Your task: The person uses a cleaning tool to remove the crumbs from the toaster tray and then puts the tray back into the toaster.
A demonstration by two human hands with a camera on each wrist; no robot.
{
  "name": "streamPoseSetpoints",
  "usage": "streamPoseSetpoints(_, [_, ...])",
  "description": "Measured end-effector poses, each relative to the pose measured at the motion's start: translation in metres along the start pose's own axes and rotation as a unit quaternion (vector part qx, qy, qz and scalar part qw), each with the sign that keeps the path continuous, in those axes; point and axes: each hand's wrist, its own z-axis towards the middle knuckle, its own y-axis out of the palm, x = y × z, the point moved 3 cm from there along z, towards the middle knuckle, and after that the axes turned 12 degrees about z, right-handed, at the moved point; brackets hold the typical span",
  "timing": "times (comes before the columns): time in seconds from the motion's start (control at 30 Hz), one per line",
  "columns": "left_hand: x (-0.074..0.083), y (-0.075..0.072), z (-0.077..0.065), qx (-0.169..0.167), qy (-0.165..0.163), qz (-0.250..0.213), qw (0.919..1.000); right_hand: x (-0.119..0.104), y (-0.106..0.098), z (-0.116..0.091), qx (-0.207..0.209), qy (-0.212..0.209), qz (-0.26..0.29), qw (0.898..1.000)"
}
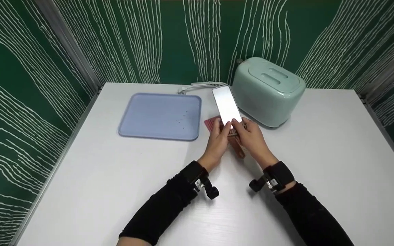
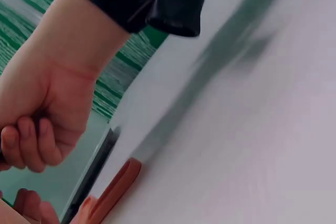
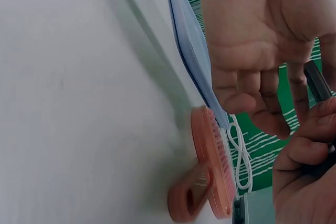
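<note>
Both hands hold a smartphone (image 1: 227, 104) between them in the head view, its screen bright white and its top tilted away to the left. My left hand (image 1: 216, 145) grips the lower left side and my right hand (image 1: 254, 140) the lower right, both thumbs over the bottom of the screen. In the right wrist view only a dark phone edge (image 3: 317, 81) shows between the hands. Below them a brush (image 1: 237, 148) lies on the table, partly hidden; the right wrist view shows its orange body (image 3: 202, 135), looped handle and pink bristles.
A mint-green toaster (image 1: 268, 90) stands right of the phone, near the back wall. Left of the hands lies a shallow blue tray (image 1: 159, 116) with a few dark specks. A white cord with a plug (image 1: 183, 90) runs behind, along the table's back edge.
</note>
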Motion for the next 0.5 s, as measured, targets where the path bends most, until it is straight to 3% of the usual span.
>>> streamPoseSetpoints(0.17, [0.009,-0.002,0.007,-0.009,0.026,0.062,0.9977,0.0,-0.019,-0.004,-0.003,0.012,0.016,1.0])
streamPoseSetpoints(0.33, [0.021,-0.005,0.013,-0.007,0.066,0.136,0.9884,0.0,-0.039,-0.009,0.002,0.012,-0.004,1.0])
streamPoseSetpoints(0.5, [0.031,-0.002,0.019,-0.006,0.086,0.184,0.9791,0.0,-0.058,-0.014,-0.004,0.014,-0.009,1.0])
